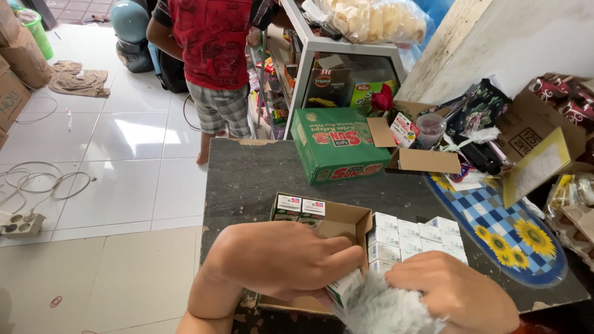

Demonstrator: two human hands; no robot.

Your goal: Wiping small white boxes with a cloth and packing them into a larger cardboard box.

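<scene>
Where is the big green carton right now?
In the head view the green carton lies on the dark counter toward its far edge, beyond the open brown box, just left of a small cardboard flap box.

Bare to the forearm on both sides: left hand [281, 260] and right hand [455, 294], no sleeves, rings, watch or gloves in sight. Short, unpainted nails. Grey fluffy tuft [380, 309] low in view, between.

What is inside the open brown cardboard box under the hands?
Two small white-topped packs stand at the brown box's far left corner. The left hand covers the rest; another pack shows under it.
</scene>
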